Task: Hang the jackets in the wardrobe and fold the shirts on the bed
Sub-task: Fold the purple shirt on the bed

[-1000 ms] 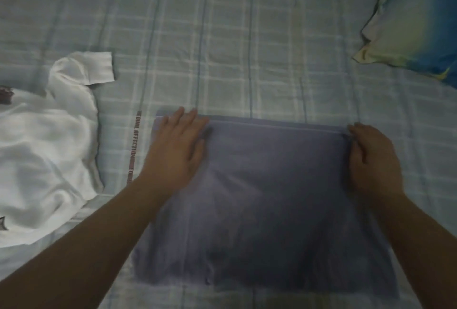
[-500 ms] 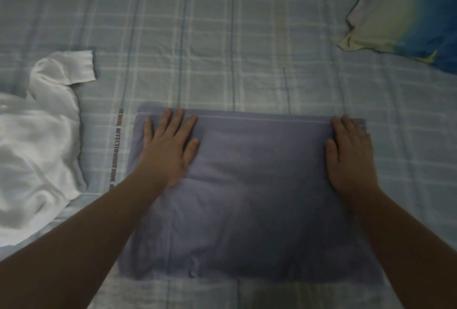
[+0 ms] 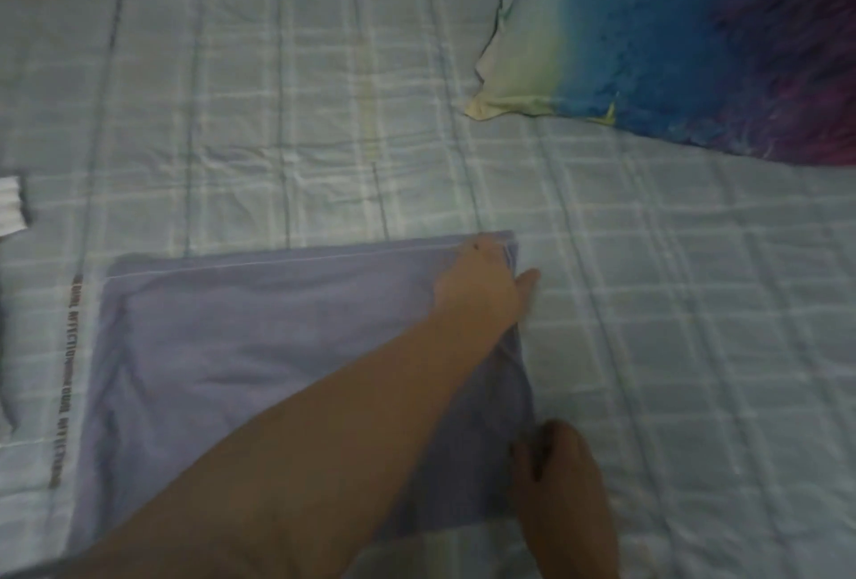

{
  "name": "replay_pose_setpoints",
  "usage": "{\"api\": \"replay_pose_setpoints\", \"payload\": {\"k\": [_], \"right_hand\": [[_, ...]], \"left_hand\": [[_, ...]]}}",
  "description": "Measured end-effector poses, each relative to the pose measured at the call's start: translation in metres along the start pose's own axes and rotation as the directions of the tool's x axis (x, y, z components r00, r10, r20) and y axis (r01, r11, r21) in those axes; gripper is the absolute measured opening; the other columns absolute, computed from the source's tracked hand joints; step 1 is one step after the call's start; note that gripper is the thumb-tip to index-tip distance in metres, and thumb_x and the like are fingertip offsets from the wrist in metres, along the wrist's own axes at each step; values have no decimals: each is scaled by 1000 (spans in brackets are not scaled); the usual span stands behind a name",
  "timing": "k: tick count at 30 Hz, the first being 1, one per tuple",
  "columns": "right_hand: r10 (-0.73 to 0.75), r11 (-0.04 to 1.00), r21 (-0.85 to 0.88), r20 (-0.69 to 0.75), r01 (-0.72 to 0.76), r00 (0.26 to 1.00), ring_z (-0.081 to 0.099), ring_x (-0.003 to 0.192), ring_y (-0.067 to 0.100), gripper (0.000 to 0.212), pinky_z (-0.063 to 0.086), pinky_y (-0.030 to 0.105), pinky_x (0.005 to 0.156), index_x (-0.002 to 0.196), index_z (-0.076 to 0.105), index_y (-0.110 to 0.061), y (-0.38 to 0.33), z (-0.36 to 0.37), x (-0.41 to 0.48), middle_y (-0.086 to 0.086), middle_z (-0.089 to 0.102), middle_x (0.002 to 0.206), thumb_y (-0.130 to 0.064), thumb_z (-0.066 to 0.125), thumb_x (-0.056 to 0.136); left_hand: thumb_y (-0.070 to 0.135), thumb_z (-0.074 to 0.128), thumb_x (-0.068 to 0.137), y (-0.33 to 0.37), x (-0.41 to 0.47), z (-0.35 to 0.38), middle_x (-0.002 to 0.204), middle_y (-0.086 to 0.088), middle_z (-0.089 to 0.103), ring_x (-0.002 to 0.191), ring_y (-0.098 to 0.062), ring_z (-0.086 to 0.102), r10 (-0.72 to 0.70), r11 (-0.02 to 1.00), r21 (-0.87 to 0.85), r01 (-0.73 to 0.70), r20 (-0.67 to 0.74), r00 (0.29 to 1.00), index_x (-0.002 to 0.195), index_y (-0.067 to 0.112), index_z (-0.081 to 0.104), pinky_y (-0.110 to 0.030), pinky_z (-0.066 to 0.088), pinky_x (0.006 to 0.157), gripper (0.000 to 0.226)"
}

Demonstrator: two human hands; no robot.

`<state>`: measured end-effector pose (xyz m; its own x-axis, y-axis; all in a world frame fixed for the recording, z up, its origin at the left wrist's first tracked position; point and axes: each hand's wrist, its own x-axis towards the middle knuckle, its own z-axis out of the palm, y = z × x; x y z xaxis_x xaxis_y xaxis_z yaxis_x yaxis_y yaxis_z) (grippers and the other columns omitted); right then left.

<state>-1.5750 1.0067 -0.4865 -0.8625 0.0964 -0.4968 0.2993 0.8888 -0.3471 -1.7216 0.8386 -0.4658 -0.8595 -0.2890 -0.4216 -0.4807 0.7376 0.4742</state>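
With my left hand (image 3: 481, 282) and right hand (image 3: 551, 462) both pinching the shirt (image 3: 259, 346) edge, an uneven pull could skew the fold.

Left hand (image 3: 481, 286) reaches across — right hand (image 3: 556, 462) curled, both gripping.

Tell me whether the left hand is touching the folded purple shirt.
Touching. The head view shows the left hand reaching across and lying on the far right corner of the purple shirt, fingers curled over its edge with no gap.
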Motion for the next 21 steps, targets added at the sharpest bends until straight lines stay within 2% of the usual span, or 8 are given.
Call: {"api": "replay_pose_setpoints", "payload": {"k": [2, 4, 7, 11, 15, 17, 19, 21], "right_hand": [[45, 999, -13, 85, -44, 995, 65, 95, 29, 37, 50, 39, 76, 93, 49, -21, -2, -3, 0, 6, 65, 98, -56, 57, 85], [41, 998, -53, 141, -34, 989, 65, 103, 27, 37, 48, 37, 79, 98, 45, -23, -5, -4, -1, 3, 65, 106, -58, 52, 87], [-6, 994, -107, 132, 20, 991, 65, 105, 28, 38, 49, 37, 81, 103, 39, -26, -8, -7, -4, 3, 64, 111, -60, 48, 87], [-30, 993, -107, 130, 44, 991, 66, 101, 30, 33, 51, 38, 80, 96, 40, -26, -10, -7, -8, 4, 67, 104, -57, 47, 88], [-51, 999, 0, 119, 51, 992, 65, 87, 30, 32, 41, 34, 64, 81, 37, -22, -29, -10, -26, 2, 64, 80, -47, 55, 88], [-79, 994, 90, 128, 68, 989, 63, 77, 30, 33, 37, 33, 61, 75, 37, -21, -49, -12, -41, -1, 55, 67, -40, 61, 88], [-145, 983, 138, 192, 120, 971, 65, 84, 30, 34, 38, 31, 66, 74, 37, -22, -75, -9, -57, 2, 61, 76, -36, 64, 88], [-272, 961, 142, 299, 239, 915, 64, 89, 24, 26, 43, 29, 76, 84, 40, -26, -102, 2, -77, 6, 66, 92, -40, 60, 91]], "left_hand": [[59, 57, 89, 11, 15, 10, 137, -15, 49, 122, -34, 55, -72, 997, 41, 72, -19, 997, 137, 6, 33, -42, 47, 94, 75], [53, 61, 90, 13, 25, 15, 138, -16, 47, 123, -32, 55, -95, 991, 87, 98, -32, 995, 136, 5, 31, -40, 49, 92, 73], [31, 53, 100, 11, 28, 15, 139, -20, 44, 124, -33, 53, -46, 983, 180, 46, -4, 999, 137, -1, 31, -38, 48, 92, 54], [5, 47, 94, 2, 25, 11, 121, -21, 55, 107, -37, 59, 11, 992, 129, -5, -51, 999, 126, 1, 42, -38, 45, 79, 33], [3, 40, 100, -12, 24, -3, 124, -22, 57, 111, -35, 59, 2, 998, -59, -4, -40, 999, 127, 0, 42, -31, 43, 75, 27], [11, 46, 100, -28, 20, -22, 111, -21, 63, 102, -36, 62, -1, 971, -238, -15, -69, 998, 110, 2, 47, -35, 39, 73, 13], [14, 55, 95, -55, 11, -52, 96, -17, 63, 86, -32, 59, -14, 937, -349, -29, -122, 992, 94, 9, 44, -29, 32, 66, 12], [15, 59, 92, -92, -4, -89, 85, -8, 57, 79, -25, 51, -7, 912, -406, -52, -144, 990, 92, 11, 44, -28, 27, 62, 15]]}}
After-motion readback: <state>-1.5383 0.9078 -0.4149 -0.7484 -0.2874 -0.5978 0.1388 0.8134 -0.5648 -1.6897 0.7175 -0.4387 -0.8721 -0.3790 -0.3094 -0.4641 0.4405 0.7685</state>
